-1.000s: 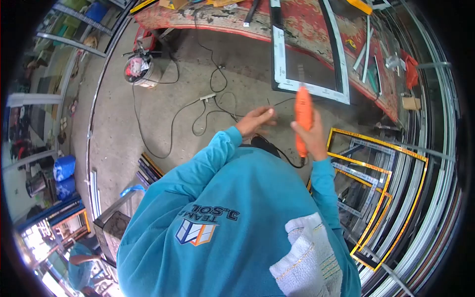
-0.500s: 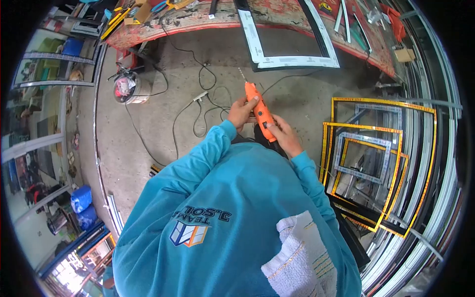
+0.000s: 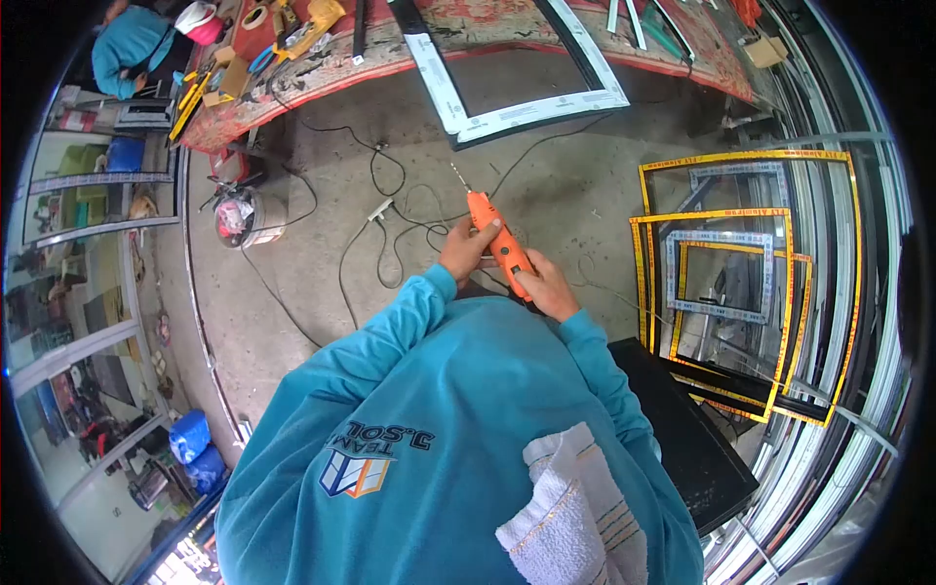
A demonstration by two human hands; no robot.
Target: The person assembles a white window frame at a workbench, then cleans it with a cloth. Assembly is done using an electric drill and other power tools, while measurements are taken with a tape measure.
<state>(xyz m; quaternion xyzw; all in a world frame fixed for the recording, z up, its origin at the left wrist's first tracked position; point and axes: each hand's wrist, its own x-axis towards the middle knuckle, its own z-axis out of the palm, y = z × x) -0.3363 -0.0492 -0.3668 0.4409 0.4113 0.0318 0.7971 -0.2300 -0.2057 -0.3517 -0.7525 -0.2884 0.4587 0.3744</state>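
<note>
Both my hands are closed around an orange rotary tool [image 3: 505, 250], held in front of my belly with its thin bit [image 3: 459, 176] pointing away and slightly left. My left hand [image 3: 466, 252] grips the front part of its body, thumb on top. At the back end my right hand [image 3: 546, 285] wraps the body, with the thumb near the switch. Beyond the bit, apart from it, a dark frame with white protective film [image 3: 444, 90] overhangs the near edge of a red-covered table [image 3: 390, 60].
Cables and a power strip [image 3: 380, 209] lie on the concrete floor. A bucket [image 3: 261, 219] stands left. Yellow-taped frames [image 3: 712, 214] lean at right beside stacked long profiles [image 3: 868, 292]. A black panel [image 3: 682, 429] is by my right side. Another person [image 3: 132, 49] sits far left.
My view has shifted, bringing the other person into sight at upper left and more of the black panel at right. Both hands keep their hold on the rotary tool, which is tilted slightly more left.
</note>
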